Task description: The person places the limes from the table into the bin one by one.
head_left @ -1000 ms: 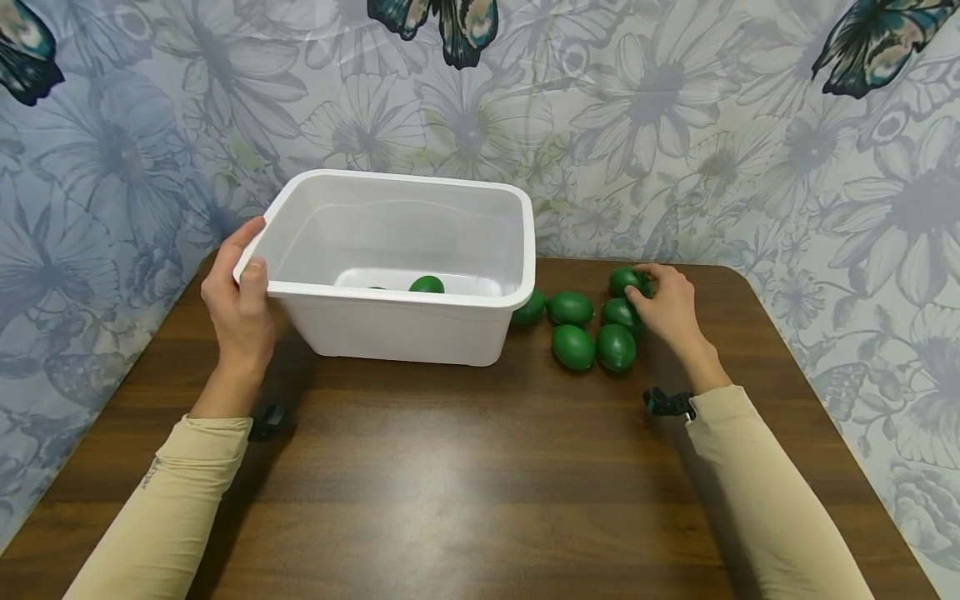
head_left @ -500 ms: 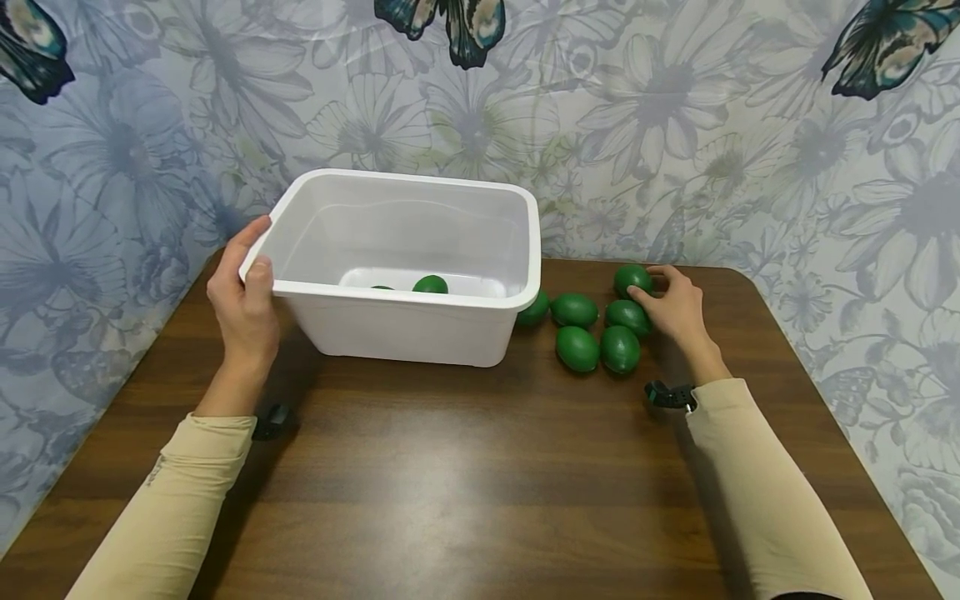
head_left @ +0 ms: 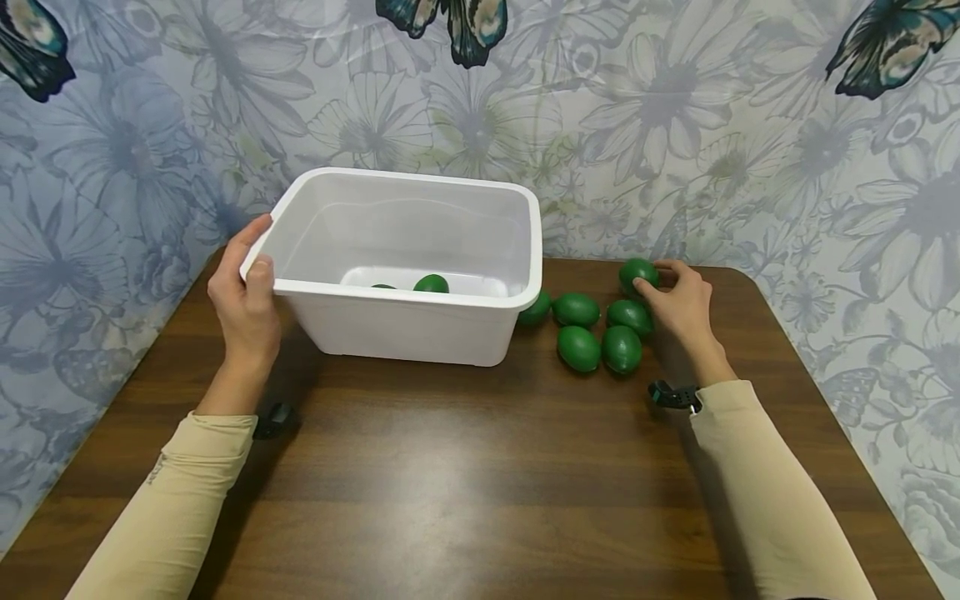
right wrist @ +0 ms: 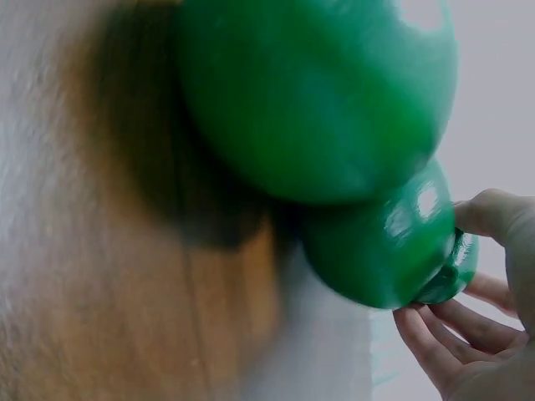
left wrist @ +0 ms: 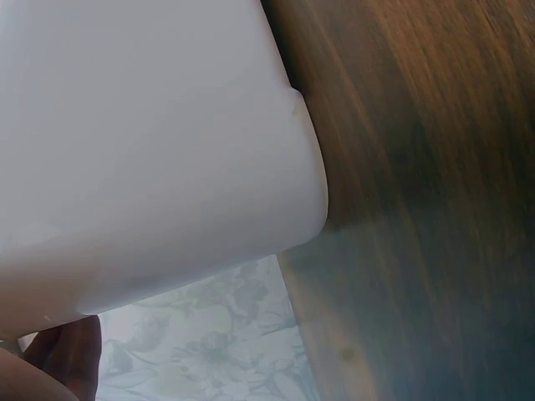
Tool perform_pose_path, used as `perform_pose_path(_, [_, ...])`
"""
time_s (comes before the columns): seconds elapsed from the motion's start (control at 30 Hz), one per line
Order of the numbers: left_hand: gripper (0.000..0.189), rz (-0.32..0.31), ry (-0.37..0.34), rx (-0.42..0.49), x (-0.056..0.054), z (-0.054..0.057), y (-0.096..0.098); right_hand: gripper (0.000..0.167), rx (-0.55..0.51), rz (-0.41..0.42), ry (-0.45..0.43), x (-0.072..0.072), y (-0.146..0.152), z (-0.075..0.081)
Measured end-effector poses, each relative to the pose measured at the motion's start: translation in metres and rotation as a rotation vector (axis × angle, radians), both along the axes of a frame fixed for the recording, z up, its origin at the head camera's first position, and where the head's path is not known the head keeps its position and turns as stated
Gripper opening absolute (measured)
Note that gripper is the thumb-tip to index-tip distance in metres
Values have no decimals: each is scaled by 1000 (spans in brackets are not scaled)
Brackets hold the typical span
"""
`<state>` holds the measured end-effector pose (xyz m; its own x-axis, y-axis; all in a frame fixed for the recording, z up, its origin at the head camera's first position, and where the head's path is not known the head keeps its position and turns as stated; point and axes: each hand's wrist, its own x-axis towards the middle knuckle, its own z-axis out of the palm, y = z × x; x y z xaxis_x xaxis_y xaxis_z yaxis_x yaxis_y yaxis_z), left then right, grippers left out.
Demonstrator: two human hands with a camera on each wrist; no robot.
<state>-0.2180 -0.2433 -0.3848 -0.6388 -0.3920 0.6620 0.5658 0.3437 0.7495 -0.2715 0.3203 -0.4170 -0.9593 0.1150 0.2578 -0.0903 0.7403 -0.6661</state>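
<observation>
My left hand (head_left: 246, 312) grips the left end of a white plastic tub (head_left: 405, 329), thumb on the near side of its rim. Inside the tub lies a green lime (head_left: 431, 284), and a sliver of another shows over the front wall. Right of the tub, my right hand (head_left: 684, 308) pinches the farthest lime (head_left: 637, 276) between thumb and fingers. In the right wrist view that lime (right wrist: 456, 271) is partly hidden behind a nearer lime (right wrist: 380, 242). Several more limes (head_left: 578, 348) sit close together on the table, one partly covered by the tub's right corner.
The brown wooden table (head_left: 420, 492) ends at a wall (head_left: 645, 167) with a flower print and butterflies. Its right edge slopes down past my right sleeve (head_left: 772, 483). A dark band (head_left: 675, 395) is on my right wrist.
My right hand has shifted slightly right and away with the far lime, which now stands a little apart from the lime in front of it. The left hand and tub stay nearly in place.
</observation>
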Motion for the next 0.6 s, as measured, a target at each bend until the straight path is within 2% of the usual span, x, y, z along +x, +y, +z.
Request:
perform_pose_path(0.13, [58,-1,11,-1,0,-1,-1,54,12,12,61,1,-8,10])
perform_pose_path(0.3, [57,5,11,0,-1,-1,-1,51,-7,56,141,3,-23,29])
perform_pose_path(0.6, [57,-10,17,19,-1,0,0,46,-59,116,221,10,-51,61])
